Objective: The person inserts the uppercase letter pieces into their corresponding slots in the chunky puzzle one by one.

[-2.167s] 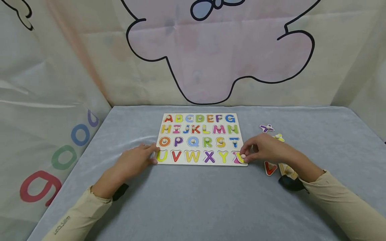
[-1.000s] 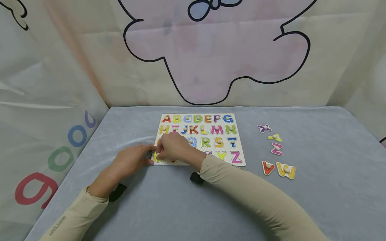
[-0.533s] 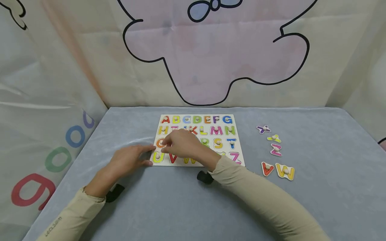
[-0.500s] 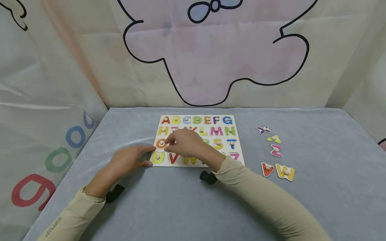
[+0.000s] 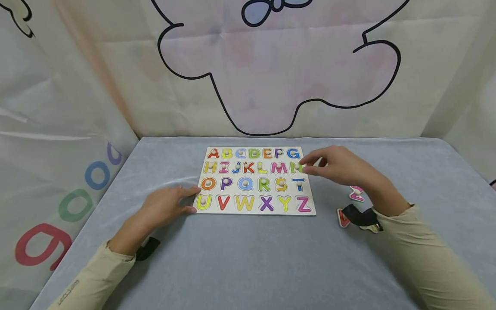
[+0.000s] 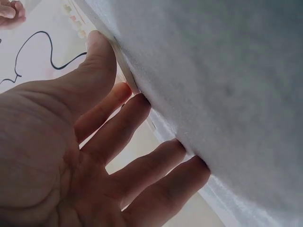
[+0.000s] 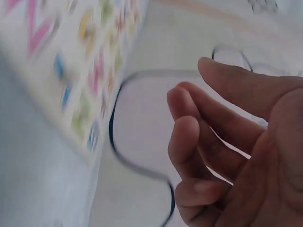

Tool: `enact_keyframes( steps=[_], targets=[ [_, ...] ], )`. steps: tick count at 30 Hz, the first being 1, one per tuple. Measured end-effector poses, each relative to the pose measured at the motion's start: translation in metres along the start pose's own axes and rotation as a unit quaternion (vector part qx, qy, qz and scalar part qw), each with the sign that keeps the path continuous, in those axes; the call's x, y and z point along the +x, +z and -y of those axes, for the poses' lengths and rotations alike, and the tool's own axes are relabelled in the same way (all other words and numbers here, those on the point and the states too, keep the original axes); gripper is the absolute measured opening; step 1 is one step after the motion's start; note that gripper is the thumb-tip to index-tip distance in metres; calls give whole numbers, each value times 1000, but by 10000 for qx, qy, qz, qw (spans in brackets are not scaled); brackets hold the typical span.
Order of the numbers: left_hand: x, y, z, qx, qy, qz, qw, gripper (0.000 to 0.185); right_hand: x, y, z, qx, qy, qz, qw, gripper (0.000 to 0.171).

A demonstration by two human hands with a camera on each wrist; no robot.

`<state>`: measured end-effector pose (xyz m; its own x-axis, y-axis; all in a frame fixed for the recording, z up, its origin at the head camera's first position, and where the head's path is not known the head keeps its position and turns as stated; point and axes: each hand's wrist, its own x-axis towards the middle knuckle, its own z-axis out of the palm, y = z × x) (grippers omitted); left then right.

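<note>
A white alphabet puzzle board (image 5: 313,209) lies on the table with knobbed letters in its upper three rows. The knobbed yellow U piece (image 5: 203,202) sits at the left of the bottom row; V, W, X, Y and Z there are printed shapes without knobs. My left hand (image 5: 160,210) rests against the board's left edge, fingers extended, as the left wrist view also shows. Raised beside the board's upper right side is my right hand (image 5: 345,168), its fingers (image 7: 184,135) loosely bent, thumb apart, with nothing between them.
Right of the board lie a pink Z piece (image 5: 356,193), a red V piece (image 5: 342,218) and a yellow W piece (image 5: 373,228), partly covered by the right wrist's black strap (image 5: 360,216). A printed cloth wall (image 5: 263,116) stands behind the grey table (image 5: 240,258).
My right hand carried the yellow U piece from the board's right corner to the lower-left slot, let go, and swung back right, now hiding the loose X and Y pieces. The left hand stayed.
</note>
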<state>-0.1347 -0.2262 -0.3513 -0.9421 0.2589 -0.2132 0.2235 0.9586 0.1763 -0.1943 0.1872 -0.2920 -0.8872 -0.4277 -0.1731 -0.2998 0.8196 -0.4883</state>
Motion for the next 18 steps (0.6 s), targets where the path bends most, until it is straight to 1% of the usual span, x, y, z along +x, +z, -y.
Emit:
enact_keyframes(
  steps=[2,4,6,8,10,13,16,18],
  targets=[
    [0,0,0,28,-3,29,10000,62,-10,-8,-15,-37,72,-25,10000,28],
    [0,0,0,47,4,31,10000,62,-19,-12,-27,-109,94,111,9998,26],
    [-1,0,1,48,14,-1,10000,62,-28,-12,-38,-152,48,363,9992,22],
    [-1,0,2,36,35,-24,10000,62,-36,-9,-49,-221,-55,733,9971,15],
    [-1,0,2,1,37,-29,10000,62,-43,-5,-58,-297,-236,1167,9924,12],
    [0,0,1,-38,46,-38,10000,61,-48,0,-68,-315,-480,1711,9836,14],
    [0,1,1,-28,63,-42,10000,61,-48,4,-72,-216,-561,1954,9789,18],
    [0,2,1,3,81,-47,10000,61,-47,6,-73,-151,-610,1975,9783,20]
  ],
)
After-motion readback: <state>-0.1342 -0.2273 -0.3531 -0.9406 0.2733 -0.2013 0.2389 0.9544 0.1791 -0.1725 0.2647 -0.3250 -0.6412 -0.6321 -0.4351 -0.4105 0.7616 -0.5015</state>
